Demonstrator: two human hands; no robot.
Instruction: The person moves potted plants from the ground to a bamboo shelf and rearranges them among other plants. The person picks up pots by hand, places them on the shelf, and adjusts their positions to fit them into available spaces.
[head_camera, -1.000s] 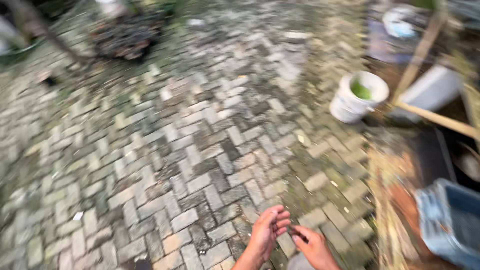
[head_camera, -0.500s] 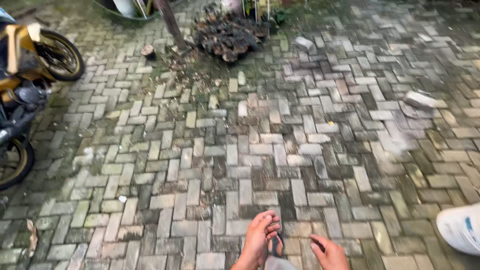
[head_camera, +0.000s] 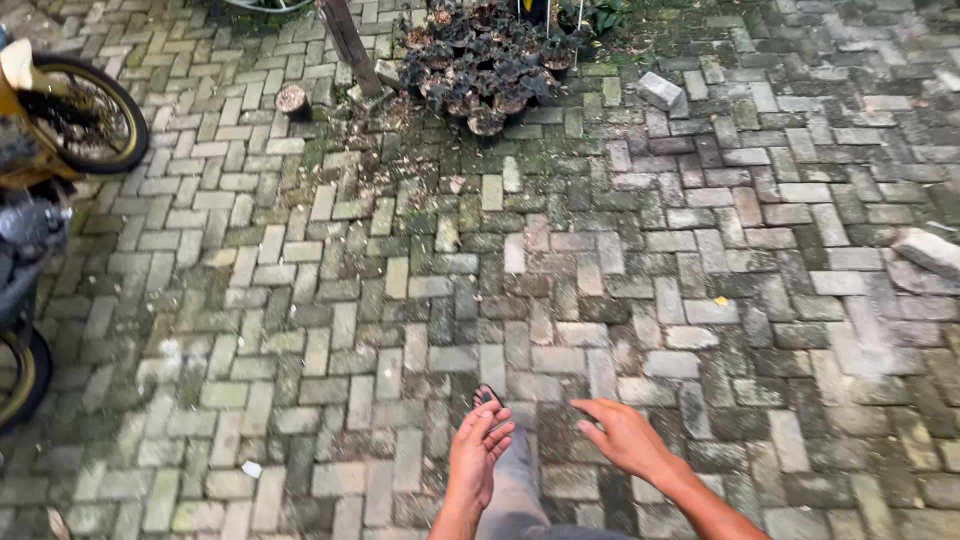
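Note:
My left hand (head_camera: 478, 452) hangs low at the bottom centre, fingers held together and pointing forward, with nothing in it. My right hand (head_camera: 625, 436) is beside it, palm down, fingers spread, also holding nothing. Between them I see my grey trouser leg (head_camera: 515, 490) and the dark tip of a sandal (head_camera: 487, 397) stepping on the mossy brick paving (head_camera: 560, 280). Both hands hover above the ground and touch nothing.
A yellow motorbike (head_camera: 40, 200) stands at the left edge, front wheel (head_camera: 95, 115) upper left. A cluster of small dark potted plants (head_camera: 480, 65) sits at the top centre beside a wooden post (head_camera: 347, 40). Loose paving stones (head_camera: 660, 90) lie at the top and right.
The view has swung left, away from the white bucket and blue crate, and then forward; the motorbike and potted plants came into sight. My hands have spread a little apart.

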